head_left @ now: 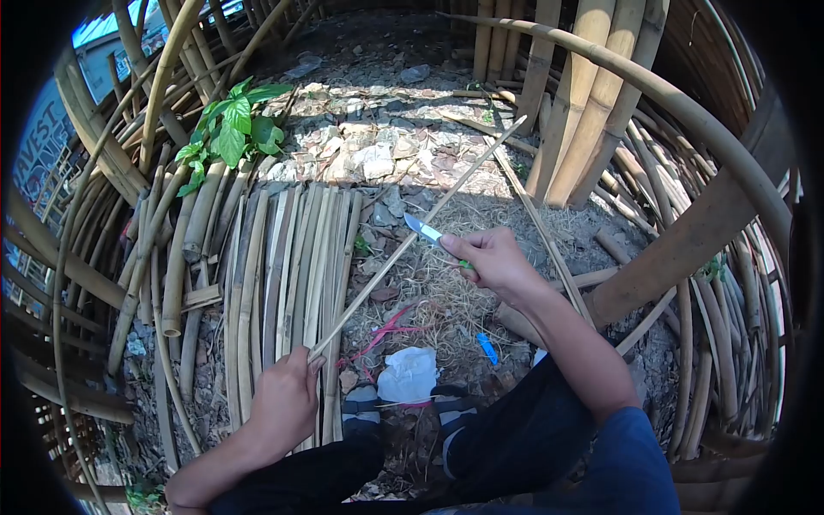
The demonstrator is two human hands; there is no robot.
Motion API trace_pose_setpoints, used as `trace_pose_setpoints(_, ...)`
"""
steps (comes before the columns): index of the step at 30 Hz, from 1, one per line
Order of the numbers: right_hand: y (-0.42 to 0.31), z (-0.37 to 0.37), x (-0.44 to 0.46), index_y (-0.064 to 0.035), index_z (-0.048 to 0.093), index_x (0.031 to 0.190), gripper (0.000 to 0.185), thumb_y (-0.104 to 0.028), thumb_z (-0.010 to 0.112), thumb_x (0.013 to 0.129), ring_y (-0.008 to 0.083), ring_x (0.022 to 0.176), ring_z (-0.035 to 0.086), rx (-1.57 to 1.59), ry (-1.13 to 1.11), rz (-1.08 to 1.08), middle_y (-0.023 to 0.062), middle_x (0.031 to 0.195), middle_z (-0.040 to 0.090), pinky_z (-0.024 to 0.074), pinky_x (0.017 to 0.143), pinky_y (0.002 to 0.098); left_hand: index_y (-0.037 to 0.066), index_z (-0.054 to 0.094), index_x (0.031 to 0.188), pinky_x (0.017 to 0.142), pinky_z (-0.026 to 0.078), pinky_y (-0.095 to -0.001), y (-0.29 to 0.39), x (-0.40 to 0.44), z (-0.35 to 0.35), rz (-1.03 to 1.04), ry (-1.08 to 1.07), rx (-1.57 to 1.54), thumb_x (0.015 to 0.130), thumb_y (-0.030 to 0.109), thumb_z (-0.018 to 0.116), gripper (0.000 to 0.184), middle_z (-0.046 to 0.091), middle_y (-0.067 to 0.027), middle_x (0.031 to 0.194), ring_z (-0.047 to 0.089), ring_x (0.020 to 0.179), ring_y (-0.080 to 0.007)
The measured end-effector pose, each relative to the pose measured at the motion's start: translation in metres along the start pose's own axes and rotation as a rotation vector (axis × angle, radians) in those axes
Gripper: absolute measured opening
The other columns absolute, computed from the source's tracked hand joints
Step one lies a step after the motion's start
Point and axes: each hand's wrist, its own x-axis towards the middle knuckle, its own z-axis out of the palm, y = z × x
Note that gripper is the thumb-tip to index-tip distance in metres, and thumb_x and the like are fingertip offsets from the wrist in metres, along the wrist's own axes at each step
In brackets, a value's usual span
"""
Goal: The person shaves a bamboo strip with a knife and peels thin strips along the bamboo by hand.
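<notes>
My left hand point(285, 393) is closed around the lower end of a thin bamboo strip point(375, 280), which slants up and to the right. In my right hand point(495, 262) is a small knife point(426, 230) with a green and white handle. Its blade points up and left and lies at the strip, near the middle; whether it touches is too small to tell. Under and beside my left hand lies a row of split bamboo strips point(292, 257).
Bamboo poles point(592, 94) stand at the upper right, and a curved pole point(687, 116) arches across. A leafy plant point(232, 129) grows at the upper left. Between my feet and the straw lie a white plastic piece point(408, 375), pink string point(388, 330) and a blue object point(487, 348).
</notes>
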Motion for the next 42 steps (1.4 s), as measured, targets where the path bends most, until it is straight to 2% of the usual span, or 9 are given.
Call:
trace_pose_setpoints(6,0.012,-0.006,0.016,0.0006,0.068,0.079,0.041,-0.037,0.07,0.096,0.0049,0.046,0.043,-0.049,0.068,0.019,-0.0018,0.057,0.053,0.0281,0.041,0.0228,-0.005,0.049,0.087,0.063,0.044,-0.0562,0.001,0.001,0.004,-0.004,-0.014,-0.027,0.1,0.01,0.054,0.021,0.057,-0.0296,0.073,0.058,0.07,-0.0507)
trace_pose_setpoints(14,0.011,-0.055,0.032,-0.0047,0.061,0.078,0.047,-0.048,0.066,0.096,0.0052,0.041,0.034,0.017,0.112,0.101,-0.0031,0.054,0.048,0.0226,0.039,0.0237,-0.005,0.048,0.088,0.058,0.042,-0.0526,-0.005,-0.007,0.007,0.034,-0.016,0.002,0.1,0.005,0.051,0.016,0.055,-0.0275,0.069,0.058,0.066,-0.0492)
trace_pose_setpoints(25,0.007,-0.08,0.054,-0.0062,0.06,0.078,0.045,-0.047,0.066,0.096,0.0056,0.04,0.031,-0.037,0.176,0.185,-0.0034,0.054,0.048,0.02,0.038,0.0252,-0.006,0.05,0.087,0.059,0.043,-0.0547,-0.007,-0.014,0.001,-0.031,-0.079,-0.039,0.097,0.005,0.056,0.016,0.056,-0.0298,0.072,0.057,0.066,-0.0499)
trace_pose_setpoints(30,0.014,-0.132,0.075,-0.0084,0.056,0.084,0.045,-0.05,0.058,0.1,0.0069,0.042,0.027,0.06,0.409,0.263,-0.0065,0.057,0.042,0.0186,0.04,0.0254,-0.006,0.05,0.087,0.057,0.043,-0.0535,-0.017,-0.021,0.002,-0.057,-0.081,-0.006,0.098,0.005,0.056,0.016,0.056,-0.0292,0.07,0.058,0.064,-0.049)
trace_pose_setpoints(33,0.044,-0.168,0.083,-0.0095,0.053,0.082,0.043,-0.047,0.056,0.101,0.0085,0.044,0.032,0.288,0.608,0.211,-0.004,0.062,0.046,0.0252,0.043,0.0259,-0.005,0.05,0.087,0.055,0.042,-0.0525,-0.014,-0.022,-0.007,-0.075,-0.015,0.013,0.099,0.005,0.055,0.016,0.055,-0.0281,0.068,0.057,0.062,-0.0485)
trace_pose_setpoints(36,0.055,-0.176,0.079,-0.0103,0.053,0.085,0.043,-0.051,0.057,0.1,0.0075,0.048,0.035,0.56,0.612,0.161,-0.0035,0.066,0.046,0.024,0.042,0.0245,-0.005,0.05,0.086,0.054,0.041,-0.052,-0.009,-0.017,-0.015,-0.109,-0.008,-0.006,0.099,0.007,0.054,0.018,0.054,-0.0272,0.065,0.056,0.059,-0.0478)
trace_pose_setpoints(38,0.032,-0.154,0.065,-0.01,0.053,0.086,0.04,-0.047,0.057,0.101,0.0075,0.05,0.039,0.52,0.646,0.119,-0.0025,0.069,0.048,0.0282,0.042,0.0241,-0.005,0.051,0.087,0.054,0.04,-0.0516,-0.014,-0.016,-0.013,-0.126,0.001,-0.022,0.1,0.008,0.053,0.02,0.053,-0.0265,0.062,0.056,0.057,-0.0473)
trace_pose_setpoints(40,0.022,-0.131,0.051,-0.0089,0.053,0.087,0.038,-0.044,0.057,0.102,0.0075,0.05,0.042,0.241,0.652,-0.042,-0.0027,0.068,0.048,0.0311,0.042,0.0238,-0.005,0.052,0.087,0.054,0.041,-0.0514,-0.013,-0.015,-0.013,-0.124,-0.011,-0.027,0.101,0.01,0.053,0.021,0.053,-0.0257,0.06,0.057,0.058,-0.047)
trace_pose_setpoints(42,0.018,-0.097,0.038,-0.0075,0.056,0.089,0.04,-0.045,0.054,0.103,0.0072,0.05,0.042,0.158,0.552,-0.18,-0.0046,0.064,0.045,0.0328,0.043,0.0247,-0.005,0.052,0.087,0.054,0.041,-0.0513,-0.009,-0.014,-0.013,-0.122,-0.009,-0.032,0.101,0.01,0.052,0.021,0.053,-0.0254,0.059,0.057,0.058,-0.047)
